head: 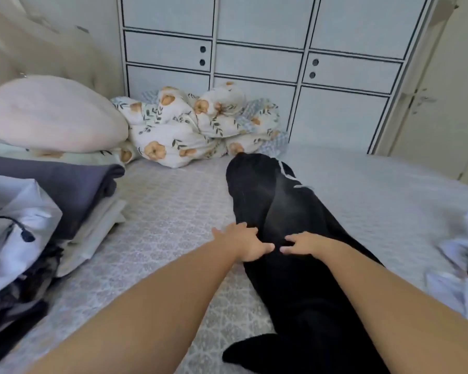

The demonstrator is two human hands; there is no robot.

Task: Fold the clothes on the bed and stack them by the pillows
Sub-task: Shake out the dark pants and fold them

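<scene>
A long black garment (278, 201) lies stretched along the middle of the bed (168, 211), its far end near the flowered bedding. My left hand (243, 242) lies flat on its left edge with the fingers spread. My right hand (305, 244) rests on the cloth just beside it, fingers loosely bent; whether it pinches the fabric I cannot tell. A stack of folded clothes (65, 193), grey on top of pale pieces, sits at the left below a pink pillow (52, 114).
A crumpled flowered duvet (195, 125) lies at the head of the bed against white cabinet doors (254, 49). More clothes, white and dark, are heaped at the near left (14, 238). A white and black garment (465, 265) lies at the right edge.
</scene>
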